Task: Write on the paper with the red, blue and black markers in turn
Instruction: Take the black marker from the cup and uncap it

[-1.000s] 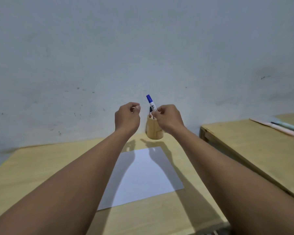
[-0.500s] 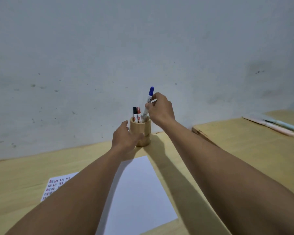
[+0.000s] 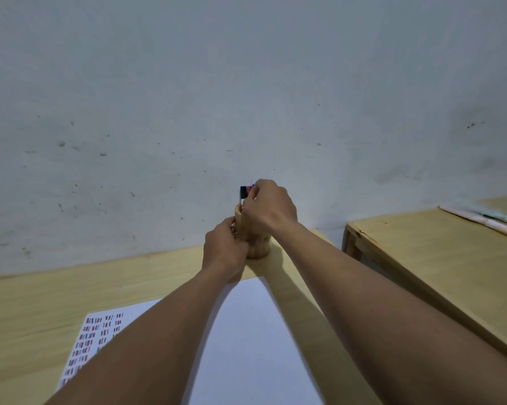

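Observation:
A wooden pen holder stands at the far edge of the table, against the wall. My left hand is wrapped around its left side. My right hand sits over its mouth, fingers closed around the marker tops. The black marker's cap sticks up just left of those fingers, with the red marker's cap beside it. Only a sliver of the blue marker shows at my fingertips. The white paper lies between my forearms, and rows of small red, blue and black marks fill its left part.
The wooden table ends at a grey wall. A second wooden table stands to the right across a narrow gap, with pastel pens lying at its far end.
My right hand has lowered the blue marker into the holder among the other two. My left hand has closed around the holder's side. The view has shifted and shows more of the written paper.

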Demonstrator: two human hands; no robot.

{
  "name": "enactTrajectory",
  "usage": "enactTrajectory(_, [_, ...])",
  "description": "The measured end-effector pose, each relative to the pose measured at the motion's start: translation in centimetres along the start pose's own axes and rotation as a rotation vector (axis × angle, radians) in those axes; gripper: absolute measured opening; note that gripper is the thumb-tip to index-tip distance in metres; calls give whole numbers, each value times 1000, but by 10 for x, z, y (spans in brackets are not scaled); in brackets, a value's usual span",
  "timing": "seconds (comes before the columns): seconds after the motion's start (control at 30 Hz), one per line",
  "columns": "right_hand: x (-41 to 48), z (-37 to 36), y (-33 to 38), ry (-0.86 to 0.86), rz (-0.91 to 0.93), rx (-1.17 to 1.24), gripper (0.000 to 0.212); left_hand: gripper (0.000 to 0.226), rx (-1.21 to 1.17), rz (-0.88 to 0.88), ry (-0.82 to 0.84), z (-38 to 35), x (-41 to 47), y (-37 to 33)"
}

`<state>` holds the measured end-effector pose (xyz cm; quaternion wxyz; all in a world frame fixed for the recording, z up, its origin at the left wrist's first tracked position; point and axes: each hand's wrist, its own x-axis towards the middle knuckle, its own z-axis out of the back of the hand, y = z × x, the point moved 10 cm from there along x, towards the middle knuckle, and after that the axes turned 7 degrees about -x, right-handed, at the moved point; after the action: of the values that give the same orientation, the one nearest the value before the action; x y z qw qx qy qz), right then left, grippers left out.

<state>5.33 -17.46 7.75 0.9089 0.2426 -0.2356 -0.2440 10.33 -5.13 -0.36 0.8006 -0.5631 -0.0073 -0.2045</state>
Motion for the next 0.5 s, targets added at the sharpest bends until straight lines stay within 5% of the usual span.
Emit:
enactTrajectory(0.1, [7,-22,29,41,16,-40,3,45,15,6,-44,22,13,9])
enactTrajectory(0.27, [8,-17,19,-27,-33,-133,30,40,11,0,-18,13,9,7])
enactTrajectory(0.5, [11,-23,16,-70,-56,-147,34,39,24,-23,-21,10,9,7])
